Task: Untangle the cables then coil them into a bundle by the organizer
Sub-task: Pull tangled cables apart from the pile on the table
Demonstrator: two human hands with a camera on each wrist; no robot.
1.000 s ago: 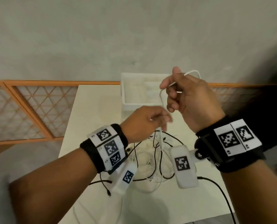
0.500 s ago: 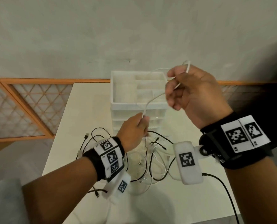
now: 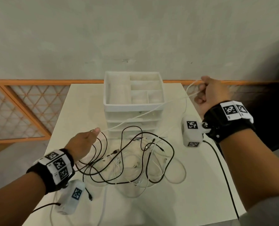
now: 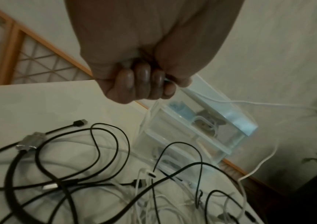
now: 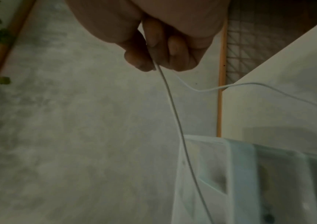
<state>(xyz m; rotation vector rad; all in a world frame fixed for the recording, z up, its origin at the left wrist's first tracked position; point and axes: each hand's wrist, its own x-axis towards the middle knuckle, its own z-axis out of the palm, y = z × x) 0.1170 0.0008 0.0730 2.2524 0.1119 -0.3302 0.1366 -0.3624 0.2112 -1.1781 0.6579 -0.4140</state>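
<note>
White cable [image 3: 145, 112] spans taut between both hands, crossing the organizer [image 3: 133, 105] front edge. Left hand [image 3: 85, 141] pinches one end, fingers curled; right hand [image 3: 212, 93] grips looped cable beyond the table's [image 3: 200, 185] right edge. Tangled cables [image 3: 127, 160] lie between the wrists.

Indoor room, likely home: bare grey plaster wall [image 3: 135, 30], orange lattice screen [image 3: 21, 110], small white table [image 3: 192, 201].

2 hands [image 3: 83, 141], 1 white drawer organizer [image 3: 133, 103] with 4 top compartments, 1 white table [image 3: 200, 193], 2 wrist cameras [image 3: 191, 131]; the tangled black and white cables [image 3: 127, 160] overlap too much to count
</note>
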